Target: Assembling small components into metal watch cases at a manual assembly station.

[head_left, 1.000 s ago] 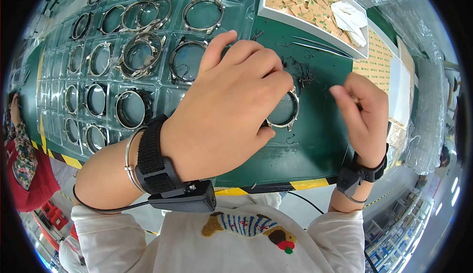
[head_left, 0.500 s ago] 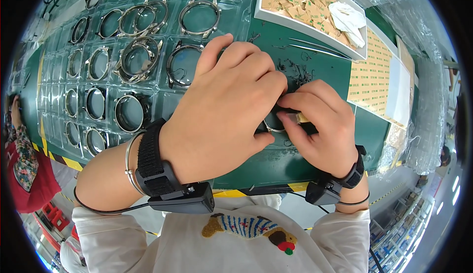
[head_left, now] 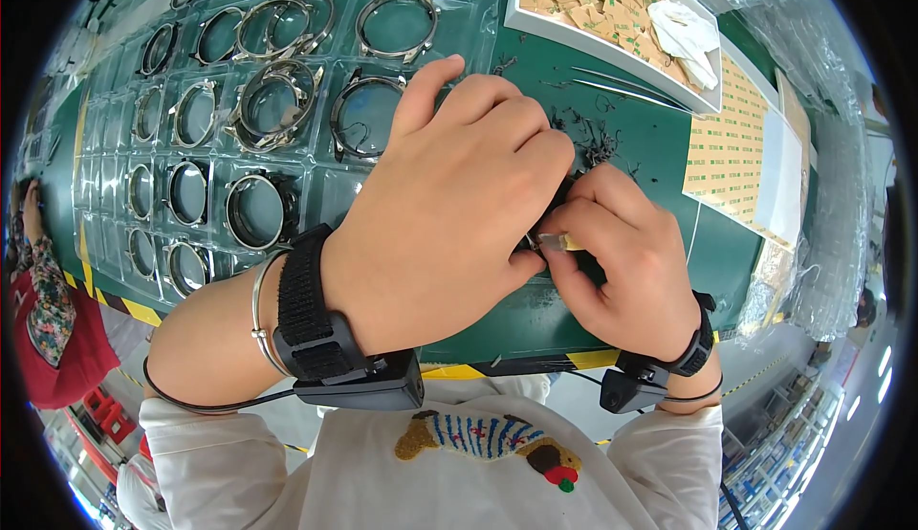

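"While the left hand (head_left: 449,209) and the right hand (head_left: 626,257) are busy, how far along are things?"

"Midway through one piece, I'd judge. The right hand pinches a small pale-handled tool (head_left: 574,242), its flat tip at or just beside the visible edge of a metal piece (head_left: 529,241)."

"And the left?"

"Arched over that piece, fingers curled — the fingertips are hidden, so I can't tell how firmly they grip. Most of the piece is covered too, low over the green counter (head_left: 478,336)."

"Anything done?"

"Thin dark scraps (head_left: 597,150) lie just beyond the hands, which suggests some of the work is done."

"What's left?"

"Round metal frames (head_left: 291,209) sit in the clear tray (head_left: 335,188) on the left, some overlapping. Whether they're finished or waiting, I can't tell — and the tweezers (head_left: 631,93) lie unheld beside the white box (head_left: 612,61)"
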`<state>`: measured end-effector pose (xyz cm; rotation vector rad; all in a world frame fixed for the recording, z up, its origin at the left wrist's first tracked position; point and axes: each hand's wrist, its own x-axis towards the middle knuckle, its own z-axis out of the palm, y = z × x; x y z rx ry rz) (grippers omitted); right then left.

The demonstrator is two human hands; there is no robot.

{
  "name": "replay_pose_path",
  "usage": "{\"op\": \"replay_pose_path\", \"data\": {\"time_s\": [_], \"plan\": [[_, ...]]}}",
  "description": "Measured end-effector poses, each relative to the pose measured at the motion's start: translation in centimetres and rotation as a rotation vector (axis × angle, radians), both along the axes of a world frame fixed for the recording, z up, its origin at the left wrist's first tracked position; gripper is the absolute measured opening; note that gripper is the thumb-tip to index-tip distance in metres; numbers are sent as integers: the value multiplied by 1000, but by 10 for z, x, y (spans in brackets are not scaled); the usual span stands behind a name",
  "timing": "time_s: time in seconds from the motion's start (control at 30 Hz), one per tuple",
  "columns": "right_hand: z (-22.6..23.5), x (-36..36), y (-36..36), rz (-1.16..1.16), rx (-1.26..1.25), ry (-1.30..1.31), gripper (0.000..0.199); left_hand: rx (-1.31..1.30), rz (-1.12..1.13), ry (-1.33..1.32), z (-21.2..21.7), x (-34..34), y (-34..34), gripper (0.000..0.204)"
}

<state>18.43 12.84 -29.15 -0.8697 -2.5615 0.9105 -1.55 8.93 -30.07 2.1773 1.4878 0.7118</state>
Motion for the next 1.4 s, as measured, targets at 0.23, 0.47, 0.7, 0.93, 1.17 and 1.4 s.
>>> {"op": "replay_pose_path", "data": {"time_s": [0.23, 0.47, 0.7, 0.93, 1.17, 1.4], "plan": [[5, 1, 4, -22, -33, 52, 19, -1, 1, -15, 0, -1, -1, 51], [28, 25, 21, -89, -89, 87, 19, -6, -104, 4, 3, -12, 1, 59], [20, 14, 10, -15, -13, 61, 22, -49, -92, 3, 5, -10, -1, 64], [0, 7, 9, 85, 14, 91, 22, -29, -93, 61, 4, -6, -2, 60], [-1, 7, 11, 97, 39, 102, 19, -10, -71, 71, 4, -2, -5, 61], [0, 13, 19, 187, -4, 96, 17, -19, -67, 92, 5, 0, -5, 64]]}}
